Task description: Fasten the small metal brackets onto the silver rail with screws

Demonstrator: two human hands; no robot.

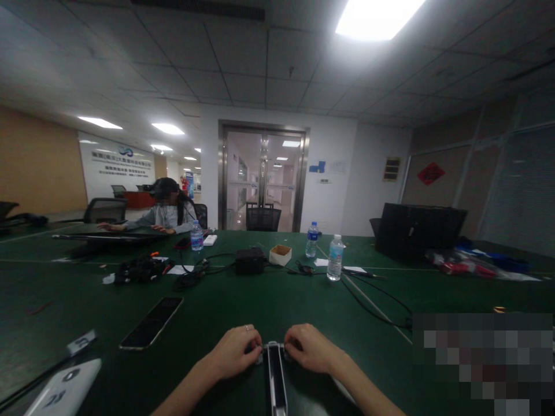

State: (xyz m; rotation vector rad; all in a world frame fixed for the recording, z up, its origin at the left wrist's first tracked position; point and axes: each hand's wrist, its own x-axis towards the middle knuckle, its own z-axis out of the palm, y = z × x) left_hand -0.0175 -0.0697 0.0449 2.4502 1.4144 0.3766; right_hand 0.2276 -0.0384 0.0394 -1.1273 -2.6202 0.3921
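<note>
A narrow device (277, 381) with a black strip along its middle and a pale, silvery frame lies on the green table, its long side pointing away from me. My left hand (234, 349) is closed beside the left of its far end, thumb and fingers curled together around a small greyish bit. Mirroring it, my right hand (310, 349) is closed at the right of that end, fingertips pinched close to the frame. What exactly sits in either pinch is mostly hidden by the fingers.
A phone (152, 323) lies left of my hands, with a white power bank (65, 388) nearer. Beyond are a black box (250, 261), a small open box (280, 255), cables and water bottles (335, 258). Across the table (225, 300) sits a person (167, 211) at left.
</note>
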